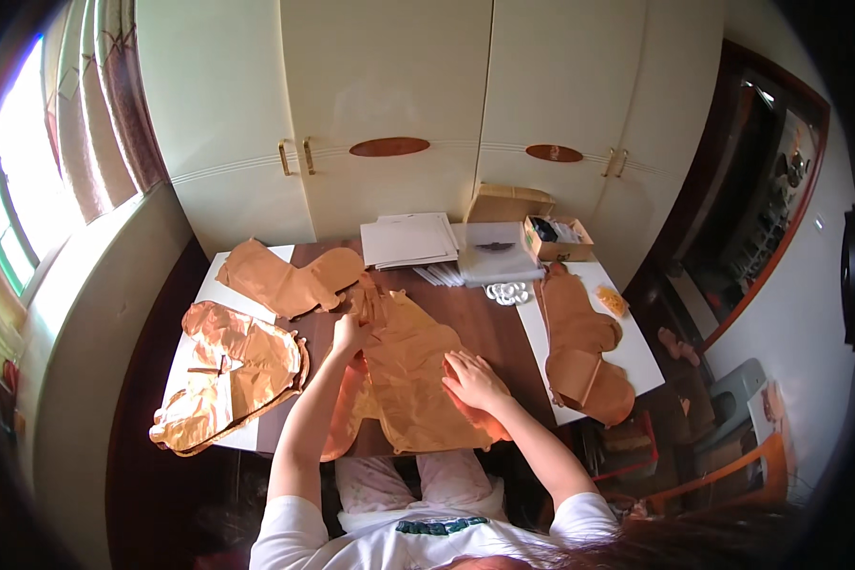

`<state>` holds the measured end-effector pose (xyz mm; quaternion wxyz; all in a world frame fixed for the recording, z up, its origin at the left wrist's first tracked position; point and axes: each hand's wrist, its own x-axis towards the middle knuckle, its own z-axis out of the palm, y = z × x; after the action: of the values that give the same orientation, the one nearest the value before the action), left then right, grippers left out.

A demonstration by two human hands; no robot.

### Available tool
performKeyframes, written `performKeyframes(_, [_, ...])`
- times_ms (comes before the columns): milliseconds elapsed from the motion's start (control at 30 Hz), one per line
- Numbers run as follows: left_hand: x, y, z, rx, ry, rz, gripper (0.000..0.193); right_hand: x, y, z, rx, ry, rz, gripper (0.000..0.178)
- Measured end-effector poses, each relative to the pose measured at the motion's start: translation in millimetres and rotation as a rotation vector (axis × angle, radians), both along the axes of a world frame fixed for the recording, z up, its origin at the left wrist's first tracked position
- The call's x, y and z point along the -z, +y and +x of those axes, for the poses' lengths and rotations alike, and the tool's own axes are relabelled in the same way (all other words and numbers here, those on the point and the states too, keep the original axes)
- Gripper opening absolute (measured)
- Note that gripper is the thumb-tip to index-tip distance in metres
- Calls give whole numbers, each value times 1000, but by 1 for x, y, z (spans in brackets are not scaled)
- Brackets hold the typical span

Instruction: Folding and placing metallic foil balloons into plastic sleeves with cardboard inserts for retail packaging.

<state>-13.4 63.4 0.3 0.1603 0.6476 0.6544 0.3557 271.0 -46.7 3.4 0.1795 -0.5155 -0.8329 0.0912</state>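
Note:
In front of me on the brown table lies a flat, wrinkled copper-coloured foil balloon, with shinier orange foil showing along its sides. My left hand is at its upper left, fingers curled in on a narrow folded part of the foil; the fingertips are partly hidden. On its right edge my right hand rests palm down, fingers stretched out over the foil. A pile of shiny foil balloons lies to the left. Behind that pile is another flat foil balloon, matte, close to my left hand.
On the right, more folded foil balloons lie on a white board beside a small yellow bag. White sheets, clear plastic bags, white rings and an open carton stand along the back, before a cabinet.

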Motion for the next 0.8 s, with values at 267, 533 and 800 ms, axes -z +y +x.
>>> performKeyframes(267, [-5, 2, 13, 4, -206, -106, 26, 19, 3, 18, -90, 155, 25, 51])
performKeyframes(533, [-12, -10, 10, -151, 156, 121, 59, 22, 4, 17, -105, 111, 99, 50])
performKeyframes(800, [-16, -67, 27, 301, 575, -127, 75, 20, 9, 24, -135, 288, 115, 58])
